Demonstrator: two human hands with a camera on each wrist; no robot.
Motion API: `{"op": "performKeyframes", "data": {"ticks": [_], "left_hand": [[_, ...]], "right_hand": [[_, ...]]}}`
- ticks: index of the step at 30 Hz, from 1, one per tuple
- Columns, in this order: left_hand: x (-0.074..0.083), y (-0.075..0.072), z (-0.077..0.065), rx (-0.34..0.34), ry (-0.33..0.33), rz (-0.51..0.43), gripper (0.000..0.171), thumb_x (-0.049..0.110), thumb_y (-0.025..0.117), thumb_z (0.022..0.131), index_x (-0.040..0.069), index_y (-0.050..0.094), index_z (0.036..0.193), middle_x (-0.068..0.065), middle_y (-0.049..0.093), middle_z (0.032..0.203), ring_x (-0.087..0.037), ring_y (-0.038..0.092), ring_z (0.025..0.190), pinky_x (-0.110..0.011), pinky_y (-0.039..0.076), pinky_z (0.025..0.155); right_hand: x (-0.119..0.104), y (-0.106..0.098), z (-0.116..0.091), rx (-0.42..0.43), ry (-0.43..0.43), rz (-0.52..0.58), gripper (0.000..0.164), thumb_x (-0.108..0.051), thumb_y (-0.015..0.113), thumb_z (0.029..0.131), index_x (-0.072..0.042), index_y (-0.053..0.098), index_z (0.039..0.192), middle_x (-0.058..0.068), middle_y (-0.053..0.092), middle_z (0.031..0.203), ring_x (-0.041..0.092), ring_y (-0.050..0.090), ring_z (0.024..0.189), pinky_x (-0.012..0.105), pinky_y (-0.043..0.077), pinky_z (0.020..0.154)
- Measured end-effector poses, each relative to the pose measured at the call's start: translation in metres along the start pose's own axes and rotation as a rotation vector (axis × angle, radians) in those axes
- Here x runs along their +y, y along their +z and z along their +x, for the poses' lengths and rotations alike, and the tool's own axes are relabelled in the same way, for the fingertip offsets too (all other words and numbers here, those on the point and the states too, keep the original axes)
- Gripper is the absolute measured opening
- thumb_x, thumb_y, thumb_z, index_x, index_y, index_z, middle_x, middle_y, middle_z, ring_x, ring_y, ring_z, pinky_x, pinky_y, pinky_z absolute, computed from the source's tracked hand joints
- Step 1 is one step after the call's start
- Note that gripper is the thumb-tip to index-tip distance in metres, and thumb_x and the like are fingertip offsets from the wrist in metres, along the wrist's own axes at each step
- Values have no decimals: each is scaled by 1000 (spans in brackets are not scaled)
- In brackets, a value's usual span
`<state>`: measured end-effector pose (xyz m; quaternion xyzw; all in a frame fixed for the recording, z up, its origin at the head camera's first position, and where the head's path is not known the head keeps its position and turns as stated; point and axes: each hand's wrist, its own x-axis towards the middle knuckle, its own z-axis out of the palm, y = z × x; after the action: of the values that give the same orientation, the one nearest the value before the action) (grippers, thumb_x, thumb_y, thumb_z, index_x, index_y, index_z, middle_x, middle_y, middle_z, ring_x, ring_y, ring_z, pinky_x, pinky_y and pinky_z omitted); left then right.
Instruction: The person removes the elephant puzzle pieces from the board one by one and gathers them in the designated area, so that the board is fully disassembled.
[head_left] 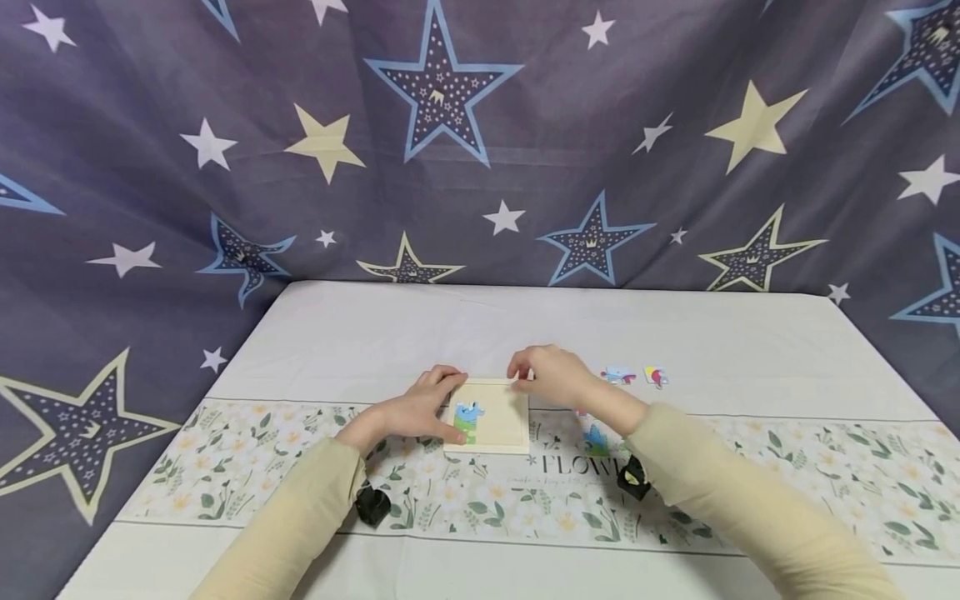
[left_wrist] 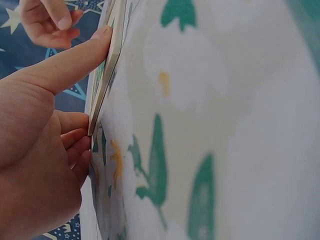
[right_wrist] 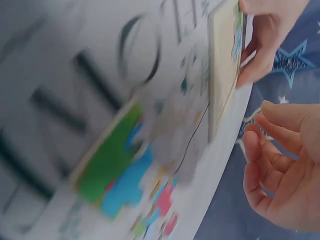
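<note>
A shallow wooden puzzle tray (head_left: 501,412) lies on the tablecloth, its bare base showing on the right. In its lower left corner sits a blue-and-green puzzle piece (head_left: 466,421). My left hand (head_left: 420,407) grips the tray's left side, thumb (left_wrist: 85,55) on the near edge and fingers on the far one. Over the tray's far right corner hovers my right hand (head_left: 553,375), fingers loosely bent. In the right wrist view, nothing shows between that hand's thumb and fingertips (right_wrist: 253,145).
Two colourful puzzle pieces, one pale blue and pink (head_left: 618,375) and one with yellow and red (head_left: 656,376), lie right of the right hand. A green-and-blue piece (right_wrist: 117,172) lies nearer, partly behind the right forearm in the head view. Star-patterned cloth (head_left: 480,167) hangs behind the table.
</note>
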<state>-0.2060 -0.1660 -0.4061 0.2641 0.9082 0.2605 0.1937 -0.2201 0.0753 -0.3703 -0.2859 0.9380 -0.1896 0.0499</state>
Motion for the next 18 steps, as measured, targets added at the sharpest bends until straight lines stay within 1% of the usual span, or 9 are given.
{"op": "performKeyframes", "data": {"ticks": [2,6,11,18], "left_hand": [[0,0,0,1,-3,5,96,44,72,73,7,21,145,-10,18,144,-27,17,132,-49,24,105],[0,0,1,0,0,9,96,45,72,73,6,21,145,-10,19,144,-27,18,132,-49,23,105],[-1,0,1,-1,2,2,96,44,72,73,6,21,145,-11,18,144,-28,17,133,-49,22,106],[0,-1,0,-6,-1,1,97,45,72,73,7,20,145,-11,18,144,-28,16,133,-49,23,106]], "right_hand": [[-8,2,2,-14,1,-5,15,-21,66,84,-14,68,97,-3,65,86,13,59,76,31,48,65],[-19,9,4,-45,31,-2,17,-23,67,82,-16,68,98,-4,65,86,14,58,79,33,47,67],[-27,20,8,-70,34,-11,22,-25,67,82,-17,67,102,-5,63,85,11,56,74,30,46,65],[-38,31,8,-77,22,-44,31,-25,69,80,-14,66,109,-4,61,80,10,53,68,28,45,60]]}}
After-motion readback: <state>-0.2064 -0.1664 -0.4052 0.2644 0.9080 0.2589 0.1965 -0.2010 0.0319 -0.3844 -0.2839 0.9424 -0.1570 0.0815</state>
